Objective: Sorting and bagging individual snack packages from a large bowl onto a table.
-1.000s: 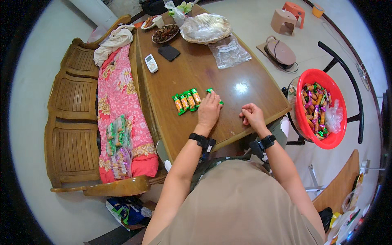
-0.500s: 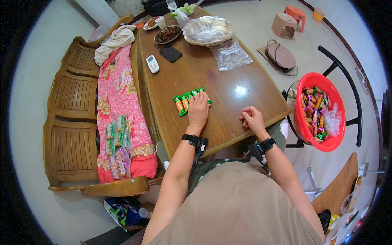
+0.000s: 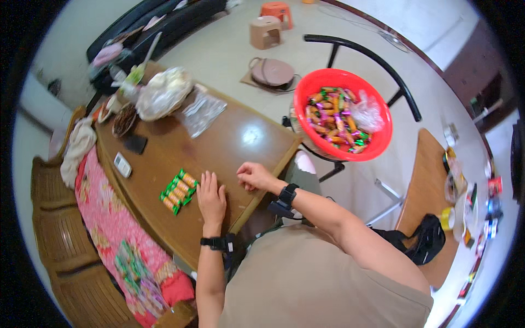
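Note:
Several small wrapped snacks (image 3: 179,191) in green and orange wrappers lie side by side in a row on the wooden table (image 3: 180,147). My left hand (image 3: 212,199) rests flat just right of the row, fingers stretched out, holding nothing. Further right, over the table near its edge, my right hand (image 3: 256,177) is closed with its fingers curled in. Nothing shows in it. Beyond the table's right corner, a red basin (image 3: 306,109) holds many similar wrapped snacks (image 3: 333,117) and a crumpled clear plastic bag (image 3: 367,113).
A white remote (image 3: 122,164), a dark phone-like slab (image 3: 135,144), a clear bag (image 3: 203,111) and a plastic-covered basket (image 3: 164,95) lie on the table. A wooden bench (image 3: 60,229) with a pink floral cover (image 3: 109,218) and bagged snacks (image 3: 134,268) stands left. A black chair frame (image 3: 363,54) surrounds the basin.
My view has swung to the right, toward the red basin. My left hand has come off the snack row and now lies beside it. The right hand stays curled.

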`<control>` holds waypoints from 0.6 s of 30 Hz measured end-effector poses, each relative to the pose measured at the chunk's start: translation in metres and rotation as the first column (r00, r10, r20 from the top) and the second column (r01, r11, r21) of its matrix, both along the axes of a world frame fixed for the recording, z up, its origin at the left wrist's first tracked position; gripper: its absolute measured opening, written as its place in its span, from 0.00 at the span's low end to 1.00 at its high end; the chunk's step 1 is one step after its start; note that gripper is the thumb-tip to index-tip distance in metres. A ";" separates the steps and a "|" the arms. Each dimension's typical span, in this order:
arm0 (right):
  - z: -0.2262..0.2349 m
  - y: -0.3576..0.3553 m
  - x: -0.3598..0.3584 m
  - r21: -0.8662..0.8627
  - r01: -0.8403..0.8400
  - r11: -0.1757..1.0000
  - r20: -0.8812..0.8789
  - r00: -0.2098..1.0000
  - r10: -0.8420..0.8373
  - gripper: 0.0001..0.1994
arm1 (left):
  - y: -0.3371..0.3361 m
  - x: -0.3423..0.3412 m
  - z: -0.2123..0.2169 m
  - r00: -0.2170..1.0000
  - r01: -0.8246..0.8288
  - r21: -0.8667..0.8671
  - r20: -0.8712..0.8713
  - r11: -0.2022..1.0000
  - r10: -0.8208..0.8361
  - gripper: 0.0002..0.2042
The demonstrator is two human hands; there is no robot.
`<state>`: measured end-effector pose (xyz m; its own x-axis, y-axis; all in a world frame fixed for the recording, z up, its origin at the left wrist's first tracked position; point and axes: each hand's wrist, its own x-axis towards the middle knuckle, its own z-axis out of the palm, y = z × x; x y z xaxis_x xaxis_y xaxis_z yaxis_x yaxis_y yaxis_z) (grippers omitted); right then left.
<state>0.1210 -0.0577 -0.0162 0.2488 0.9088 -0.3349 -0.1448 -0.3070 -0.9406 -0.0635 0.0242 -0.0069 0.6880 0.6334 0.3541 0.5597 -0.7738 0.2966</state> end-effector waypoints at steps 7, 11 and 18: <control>0.078 -0.072 0.092 0.175 -0.094 0.980 0.552 0.833 -0.019 0.15 | -0.013 0.013 -0.013 0.997 0.056 -0.098 -0.038 0.994 -0.060 0.22; 0.117 -0.129 0.183 0.018 0.032 0.999 0.781 0.624 -0.034 0.14 | -0.011 0.009 -0.016 0.999 0.045 -0.093 -0.018 0.995 -0.047 0.23; 0.066 -0.224 0.322 -0.537 0.154 0.829 0.719 0.597 0.355 0.14 | -0.008 0.010 -0.020 0.998 0.057 -0.063 -0.010 0.996 -0.058 0.23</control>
<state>0.4435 -0.2813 0.0497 0.5522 0.6976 -0.4565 0.6069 -0.7118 -0.3536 -0.0533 0.0162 -0.0272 0.7279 0.6134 0.3064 0.5185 -0.7848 0.3395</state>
